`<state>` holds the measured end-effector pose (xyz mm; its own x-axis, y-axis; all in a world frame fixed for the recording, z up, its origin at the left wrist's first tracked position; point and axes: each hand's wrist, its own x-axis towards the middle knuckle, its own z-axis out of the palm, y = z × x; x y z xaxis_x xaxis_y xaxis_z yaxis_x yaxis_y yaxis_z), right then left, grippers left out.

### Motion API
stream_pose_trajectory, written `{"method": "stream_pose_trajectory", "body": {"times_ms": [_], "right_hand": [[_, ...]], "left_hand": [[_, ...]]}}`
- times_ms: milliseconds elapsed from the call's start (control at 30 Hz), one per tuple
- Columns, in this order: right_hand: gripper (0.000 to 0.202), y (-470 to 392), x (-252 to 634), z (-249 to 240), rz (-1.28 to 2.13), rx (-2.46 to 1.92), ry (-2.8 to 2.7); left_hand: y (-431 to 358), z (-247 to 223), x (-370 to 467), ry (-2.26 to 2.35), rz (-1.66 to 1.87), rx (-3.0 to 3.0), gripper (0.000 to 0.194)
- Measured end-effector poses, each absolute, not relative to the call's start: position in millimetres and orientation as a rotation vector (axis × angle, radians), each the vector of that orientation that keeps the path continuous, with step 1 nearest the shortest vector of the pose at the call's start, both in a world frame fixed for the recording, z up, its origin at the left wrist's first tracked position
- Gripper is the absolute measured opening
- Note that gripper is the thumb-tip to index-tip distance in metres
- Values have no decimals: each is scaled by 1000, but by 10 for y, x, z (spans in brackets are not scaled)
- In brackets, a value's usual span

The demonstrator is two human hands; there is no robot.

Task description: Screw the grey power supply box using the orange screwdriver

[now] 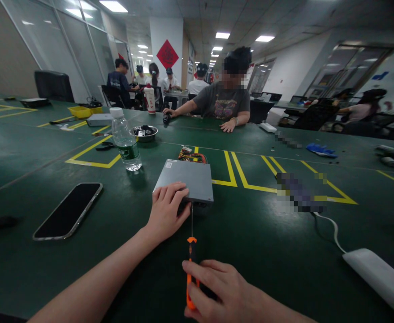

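A grey metal computer power supply (pixel 190 177) lies on the green table, its bundle of coloured cables (pixel 193 155) at the far side. My left hand (pixel 170 208) grips its near left corner, fingers on top and thumb at the front edge. In my right hand (pixel 217 287) is an orange and black screwdriver (pixel 192 251), held by the handle. Its thin shaft points away from me, and the tip meets the near face of the power supply. Exactly what the tip touches is hidden under the edge.
Left of the power supply stand a water bottle (pixel 127 143) and a phone (pixel 69 211). Behind them is a metal bowl (pixel 145 133) with small dark parts. A white power bank (pixel 378 278) with a cable lies at right. Across the table sits a person (pixel 217 98).
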<state>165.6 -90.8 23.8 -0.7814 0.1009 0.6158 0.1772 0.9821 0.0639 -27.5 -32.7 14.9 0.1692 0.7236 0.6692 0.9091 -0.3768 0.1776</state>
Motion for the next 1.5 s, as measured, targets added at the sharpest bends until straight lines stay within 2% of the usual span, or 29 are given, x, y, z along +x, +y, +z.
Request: {"method": "stream_pose_trajectory", "body": {"times_ms": [100, 333, 567, 733, 967, 1367, 1500], "right_hand": [[20, -912, 1644, 293, -150, -188, -2508], [8, -895, 1665, 170, -121, -134, -2406], [21, -912, 1653, 274, -164, -217, -2531], [14, -890, 1645, 240, -176, -147, -2431], [24, -892, 1638, 296, -101, -207, -2491], [12, -895, 1654, 219, -177, -194, -2473], [22, -915, 1629, 273, -181, -240, -2508]], "left_hand": [[-325, 145, -274, -1566, -1011, -2180, 23], [-334, 158, -276, -1565, -1004, -2186, 22], [-331, 146, -275, -1560, -994, -2183, 23], [-323, 144, -277, -1564, -996, -2183, 23], [-326, 151, -279, -1551, -1010, -2176, 24], [-322, 144, -280, -1552, -1006, -2180, 24], [-317, 139, -279, -1548, -1004, -2173, 25]]}}
